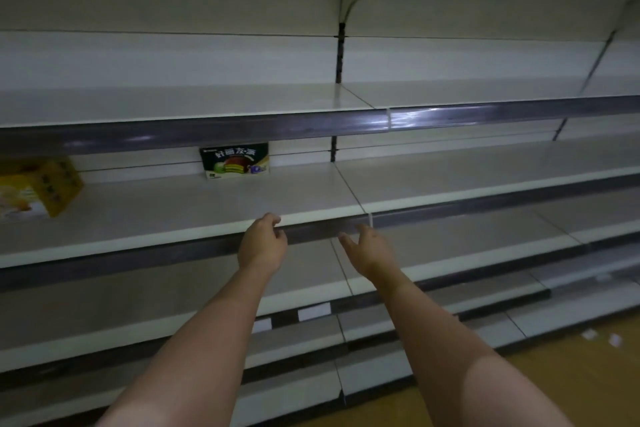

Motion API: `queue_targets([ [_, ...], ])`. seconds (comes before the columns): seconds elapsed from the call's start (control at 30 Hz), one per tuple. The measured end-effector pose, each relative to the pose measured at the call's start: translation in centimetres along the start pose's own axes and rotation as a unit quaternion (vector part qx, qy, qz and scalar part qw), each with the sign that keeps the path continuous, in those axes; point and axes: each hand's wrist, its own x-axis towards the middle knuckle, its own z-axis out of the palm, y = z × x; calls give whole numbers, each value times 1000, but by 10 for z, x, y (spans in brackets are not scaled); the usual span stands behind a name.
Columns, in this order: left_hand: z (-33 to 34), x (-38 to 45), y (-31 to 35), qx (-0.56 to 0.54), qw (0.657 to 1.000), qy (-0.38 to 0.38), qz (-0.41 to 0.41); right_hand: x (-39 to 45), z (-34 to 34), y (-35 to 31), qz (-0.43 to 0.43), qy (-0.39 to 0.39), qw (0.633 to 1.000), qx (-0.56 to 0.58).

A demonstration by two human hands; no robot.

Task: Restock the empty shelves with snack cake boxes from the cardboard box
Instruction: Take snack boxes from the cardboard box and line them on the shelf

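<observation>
Black "好丽友·派" box [234,160] on shelf [173,208]

Single head-worn wide-angle view, facing white store shelves [173,215] close up, angled slightly down and a little rightward along aisle. Shelf edges bow from lens distortion. Both bare forearms enter from bottom edge, reaching forward. Floor [571,374] visible at lower right corner. No second view.
</observation>
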Motion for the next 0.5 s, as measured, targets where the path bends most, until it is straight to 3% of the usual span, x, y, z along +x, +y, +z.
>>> queue_targets([
  [0.27,60,-54,34,17,990,-138,33,-64,-28,73,100,5,995,13],
  [0.5,117,-106,66,25,953,-275,126,-146,-35,137,239,74,966,59],
])
